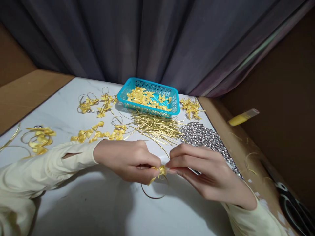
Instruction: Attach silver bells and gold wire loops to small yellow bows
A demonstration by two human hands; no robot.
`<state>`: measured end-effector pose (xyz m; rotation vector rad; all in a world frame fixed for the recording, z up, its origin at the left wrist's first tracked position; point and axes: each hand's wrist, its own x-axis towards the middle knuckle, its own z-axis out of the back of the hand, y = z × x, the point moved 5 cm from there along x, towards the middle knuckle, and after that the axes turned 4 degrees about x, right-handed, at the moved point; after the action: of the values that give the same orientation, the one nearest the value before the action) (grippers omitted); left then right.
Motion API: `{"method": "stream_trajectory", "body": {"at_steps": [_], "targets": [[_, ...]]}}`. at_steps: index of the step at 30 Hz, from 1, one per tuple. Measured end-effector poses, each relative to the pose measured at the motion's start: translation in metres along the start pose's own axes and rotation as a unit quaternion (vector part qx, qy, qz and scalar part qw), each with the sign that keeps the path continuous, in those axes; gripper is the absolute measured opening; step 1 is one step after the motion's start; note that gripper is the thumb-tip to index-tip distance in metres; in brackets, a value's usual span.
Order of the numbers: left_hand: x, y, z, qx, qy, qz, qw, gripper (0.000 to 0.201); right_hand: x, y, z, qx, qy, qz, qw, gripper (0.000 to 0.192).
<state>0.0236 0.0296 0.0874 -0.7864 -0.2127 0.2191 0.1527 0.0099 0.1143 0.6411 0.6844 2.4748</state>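
Near the front edge of the white marble-patterned tabletop (103,209), the left hand (128,160) and the right hand (206,173) meet fingertip to fingertip, both pinched tight on one small yellow satin ribbon bow (161,170); a thin gold wire loop (154,194) hangs from the bow and curves down onto the table just below the hands. Both arms wear pale cream sleeves (36,173). Behind the hands lies a loose heap of straight gold wire lengths (157,126), and beside it on the right a pile of small silver round beads (206,137) (it runs along the table's right edge). Farther back stands a turquoise perforated plastic basket (150,86) with more yellow bows in it. Finished bows on wire loops (98,105) lie scattered to the left. A yellow tube with a clear cap (242,117) rests off the table at right. No brand, label or writing can be read anywhere.
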Motion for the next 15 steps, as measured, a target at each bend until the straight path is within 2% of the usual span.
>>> {"method": "stream_trajectory", "body": {"at_steps": [15], "targets": [[-0.0005, 0.0006, -0.0022, -0.002, 0.011, 0.001, 1.000, 0.024, 0.0005, 0.0000, -0.0035, 0.009, -0.002, 0.008, 1.000, 0.015]]}}
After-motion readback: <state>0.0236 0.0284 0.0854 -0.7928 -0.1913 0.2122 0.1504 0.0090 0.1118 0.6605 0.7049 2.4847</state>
